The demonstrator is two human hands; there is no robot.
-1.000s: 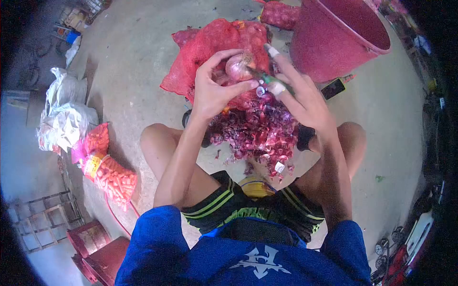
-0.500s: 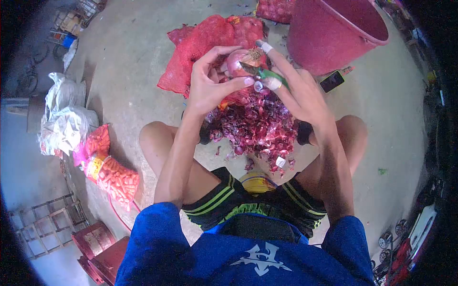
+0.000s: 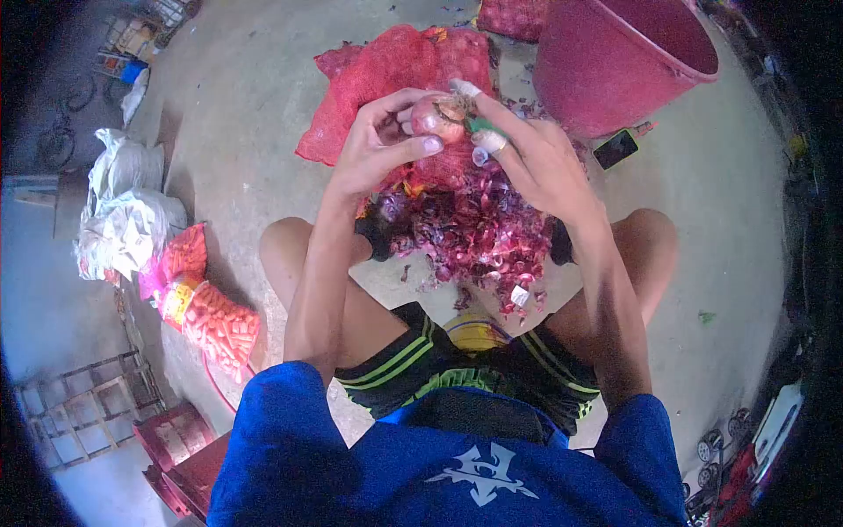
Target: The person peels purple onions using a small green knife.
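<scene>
A red onion [image 3: 434,121] is held up in my left hand [image 3: 369,149], the thumb along its lower side and the fingers behind it. My right hand [image 3: 544,162], with white wrapping on its thumb and forefinger, is closed on a small knife [image 3: 480,126]. Its green handle shows between the fingers; the blade is mostly hidden beside the onion. My right fingertips are close to the onion's dry root end. Below both hands, a heap of purple onion skins [image 3: 479,228] lies on the floor between my legs.
Red mesh bags [image 3: 373,79] of onions lie just beyond my hands. A large red tub [image 3: 584,79] stands at the right, with a phone [image 3: 616,150] on the floor near it. To the left are a bag of carrots [image 3: 219,325] and white sacks [image 3: 132,228].
The onion has turned and shifted slightly left and down in my left hand. The knife blade, plain across the onion before, is now mostly out of sight.
</scene>
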